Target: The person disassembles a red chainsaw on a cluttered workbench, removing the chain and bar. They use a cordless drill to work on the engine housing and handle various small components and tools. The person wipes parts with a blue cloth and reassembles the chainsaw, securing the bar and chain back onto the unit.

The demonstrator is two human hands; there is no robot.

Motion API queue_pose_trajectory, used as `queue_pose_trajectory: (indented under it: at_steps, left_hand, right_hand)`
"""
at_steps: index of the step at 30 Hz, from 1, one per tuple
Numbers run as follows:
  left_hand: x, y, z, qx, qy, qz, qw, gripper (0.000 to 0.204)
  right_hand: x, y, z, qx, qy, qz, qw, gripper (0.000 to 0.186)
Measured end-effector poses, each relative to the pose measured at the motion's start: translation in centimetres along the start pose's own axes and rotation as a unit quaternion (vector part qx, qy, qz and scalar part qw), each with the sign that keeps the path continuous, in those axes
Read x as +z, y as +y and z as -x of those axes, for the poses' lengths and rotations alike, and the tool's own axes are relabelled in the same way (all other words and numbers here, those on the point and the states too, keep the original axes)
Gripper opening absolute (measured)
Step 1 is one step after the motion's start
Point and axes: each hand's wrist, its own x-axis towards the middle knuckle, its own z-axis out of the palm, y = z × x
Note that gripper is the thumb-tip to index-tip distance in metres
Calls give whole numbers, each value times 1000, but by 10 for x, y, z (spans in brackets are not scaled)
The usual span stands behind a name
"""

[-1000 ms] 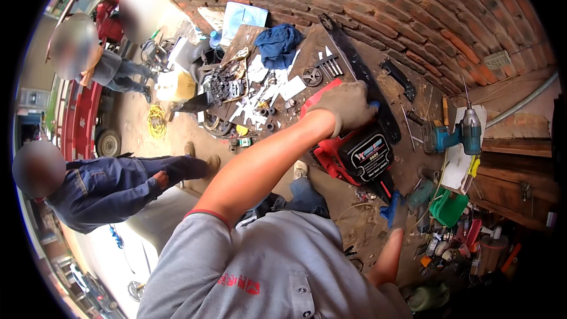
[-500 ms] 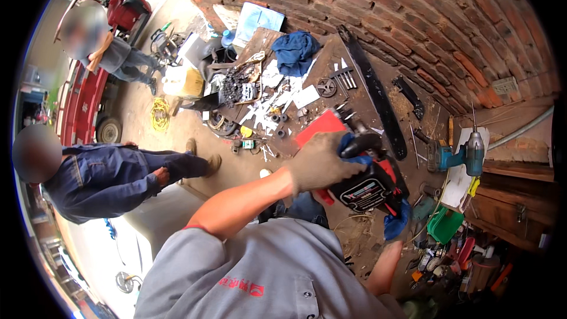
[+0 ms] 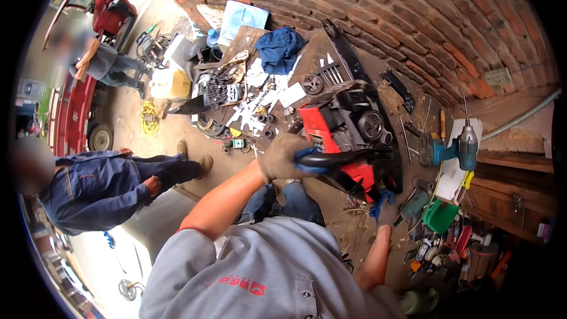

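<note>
Red and black chainsaw body [image 3: 348,136] is what's being worked on, bar off, clutch side up, sitting on the cluttered surface [image 3: 413,106] against the brick wall. Left hand [image 3: 286,156], in a grey work glove, is closed around the black front handle bar [image 3: 339,156] on the near-left side of the saw. Right hand [image 3: 384,207], in a blue glove, is down at the near-right corner of the saw by the rear handle; looks like it's gripping or propping it there, but I can't tell how tight, the saw hides most of the fingers.

Reads to me like the step is turning or repositioning the saw body, both hands on it and no tools in them. Next move would want a firm two-handed hold and a bit of room, since loose parts lie all around.

Detached guide bar [image 3: 345,53] lies far of the saw along the wall, a blue rag [image 3: 277,47] far-left of it, and a teal cordless drill [image 3: 455,147] stands just right, well apart from both hands
</note>
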Motion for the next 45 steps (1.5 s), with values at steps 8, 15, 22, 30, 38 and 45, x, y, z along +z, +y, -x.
queue_pose_trajectory:
  at_steps: [8, 15, 22, 30, 38, 45]
  left_hand:
    - [10, -20, 59, 6, -9, 20, 1000, 34]
    - [19, -24, 82, -70, -5, -60, 996, 48]
    - [18, -3, 87, -93, -5, -69, 993, 51]
    - [13, 27, 97, -111, 68, -102, 986, 73]
    - [0, -4, 214, -303, 110, -1, 947, 63]
    - [82, -170, 494, -619, 15, 11, 785, 51]
  right_hand:
    - [7, -15, 17, -44, 72, 345, 935, 38]
    - [3, -16, 19, -75, 37, 288, 954, 45]
    - [-5, -35, 34, -73, -21, 275, 959, 50]
    - [2, -28, 56, -129, 5, 232, 964, 55]
    - [29, -25, 101, -159, 11, 152, 976, 65]
    - [47, 39, 134, -239, -22, 111, 965, 53]
